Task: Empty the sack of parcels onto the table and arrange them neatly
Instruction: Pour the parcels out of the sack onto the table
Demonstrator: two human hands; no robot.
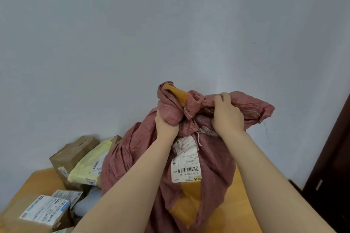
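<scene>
Looking down at a big dusty-pink woven sack [125,157], standing bulging and upright on a wooden table [37,181], roughly 6 o'clock in the view. Top end all bunched up and twisted, with a strip of tan tape [180,94] stuck across the bunch.

Left hand [165,126] wrapped in a tight fist round the gathered fabric, at about 9 o'clock of the bunch. Right hand [227,115] over at 3 o'clock of it, fingers curled over and clamped onto a loose flap of the same fabric sticking out to the right. Both forearms bare, reaching up from the bottom edge.

Facing the camera on the sack: a white shipping label [184,168] with barcodes, upside down, plus a bigger patch of tan tape [189,202] right below it at 6 o'clock.

Off at 8 to 9 o'clock from the sack, already on the table: a brown cardboard box [72,153] sitting tilted, a pale yellow mailer [89,166] leaning on it and touching the sack, a grey soft bag [89,202] lower down, and a labelled carton [37,213] in the 7 o'clock corner. Rest of that pile too hidden to make out.

Plain pale blue-grey wall [170,24] behind everything, dark door [331,157] at 3 to 4 o'clock.
</scene>
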